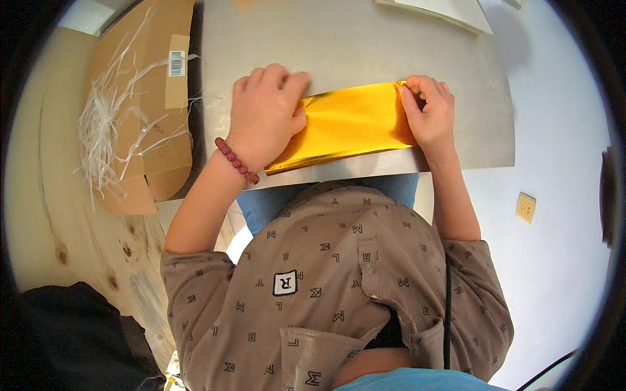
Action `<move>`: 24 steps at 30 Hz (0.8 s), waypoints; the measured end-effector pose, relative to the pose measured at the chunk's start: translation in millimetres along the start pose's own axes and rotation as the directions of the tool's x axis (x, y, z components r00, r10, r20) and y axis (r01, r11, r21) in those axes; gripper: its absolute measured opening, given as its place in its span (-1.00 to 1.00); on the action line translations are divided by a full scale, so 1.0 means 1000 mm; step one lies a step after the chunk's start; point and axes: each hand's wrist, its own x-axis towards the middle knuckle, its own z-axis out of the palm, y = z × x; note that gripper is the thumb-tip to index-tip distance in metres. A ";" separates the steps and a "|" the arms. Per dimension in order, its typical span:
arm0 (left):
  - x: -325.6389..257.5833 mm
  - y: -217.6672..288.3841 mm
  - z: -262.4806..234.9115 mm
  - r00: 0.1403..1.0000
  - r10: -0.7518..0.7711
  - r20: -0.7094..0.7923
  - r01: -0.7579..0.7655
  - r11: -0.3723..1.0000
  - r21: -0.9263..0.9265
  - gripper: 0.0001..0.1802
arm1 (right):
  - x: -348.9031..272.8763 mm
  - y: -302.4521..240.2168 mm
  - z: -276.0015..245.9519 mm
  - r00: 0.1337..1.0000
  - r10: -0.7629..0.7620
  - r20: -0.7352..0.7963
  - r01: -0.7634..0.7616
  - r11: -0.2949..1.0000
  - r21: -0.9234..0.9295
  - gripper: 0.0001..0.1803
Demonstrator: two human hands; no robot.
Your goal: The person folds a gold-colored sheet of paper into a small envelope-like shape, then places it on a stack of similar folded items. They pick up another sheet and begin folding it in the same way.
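A shiny gold foil sheet [355, 124], long and folded or flattened into a strip, lies near the front edge of the metal tabletop. At its upper right corner, my right hand [430, 114] pinches the foil between thumb and fingers. My left hand [266, 117] is over the opposite end, its fingers bent and the thumb against the foil; the fingertips' grip is partly hidden. A dark red bead bracelet [236, 160] circles the left wrist.
To the left stands an open cardboard box [171, 140] with white plastic strips [101, 140] hanging over it. Pale flat sheets [450, 12] lie at the table's far right. A wall socket [525, 207] is on the white wall at right; dark cloth [78, 339] sits lower left.
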 end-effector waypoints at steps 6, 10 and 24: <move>0.005 0.001 0.017 0.935 0.334 -0.117 -0.337 0.942 -0.006 -0.55 | -0.001 -0.002 0.000 0.999 -0.016 -0.035 0.016 1.000 -0.018 -0.87; 0.009 0.005 0.014 0.934 0.333 -0.128 -0.340 0.939 -0.042 -0.64 | -0.001 -0.002 -0.002 0.998 -0.065 0.019 0.066 0.995 -0.077 -0.87; 0.012 0.037 0.031 0.945 0.232 -0.229 -0.253 0.965 -0.066 -0.55 | -0.020 -0.022 -0.014 0.988 -0.073 0.138 0.116 0.934 -0.337 -0.29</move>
